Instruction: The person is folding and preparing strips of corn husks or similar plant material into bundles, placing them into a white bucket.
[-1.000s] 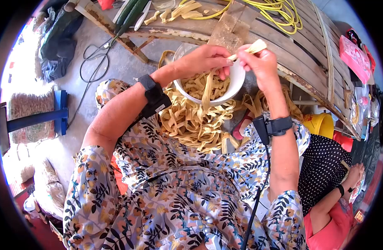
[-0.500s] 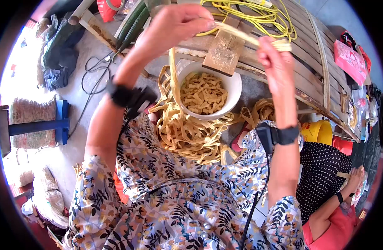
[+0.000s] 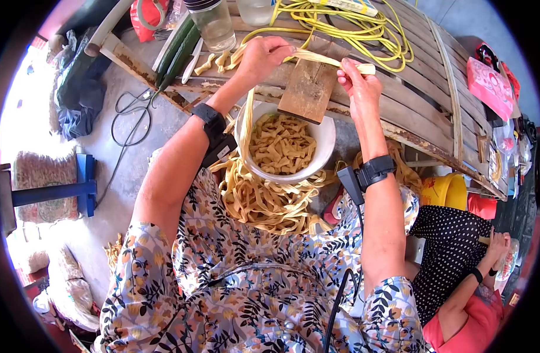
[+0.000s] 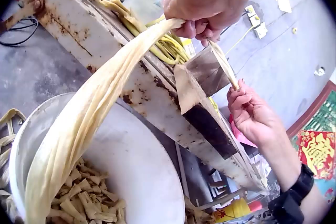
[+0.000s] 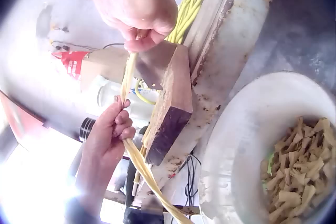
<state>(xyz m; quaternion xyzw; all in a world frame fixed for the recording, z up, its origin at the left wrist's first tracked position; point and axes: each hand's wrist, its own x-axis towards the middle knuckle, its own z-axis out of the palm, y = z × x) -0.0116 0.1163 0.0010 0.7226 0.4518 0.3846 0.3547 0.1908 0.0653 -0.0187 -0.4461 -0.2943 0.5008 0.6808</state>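
A long pale yellow pleated strip (image 3: 320, 57) is stretched between both hands above a wooden board (image 3: 307, 94). My left hand (image 3: 262, 57) pinches it, and the rest of its length hangs from there past the left side of a white bucket (image 3: 327, 141). My right hand (image 3: 364, 88) grips the strip near its short free end. In the right wrist view the strip (image 5: 127, 74) runs straight between the two fists. Short folded yellow pieces (image 3: 282, 144) lie inside the bucket. A loose heap of long strips (image 3: 264, 203) spreads below it.
The board juts from a slatted bench (image 3: 423, 100) over the bucket. On the bench lie a coiled yellow hose (image 3: 364, 35), a lidded jar (image 3: 214, 29), dark green cucumber-like lengths (image 3: 179, 53) and a pink box (image 3: 487, 88). Another person (image 3: 464, 306) sits at the right.
Both hands rose from over the bucket to above the board, drawing the strip taut between them. Since half a second ago, the left hand has come slightly lower and the right hand slightly left.
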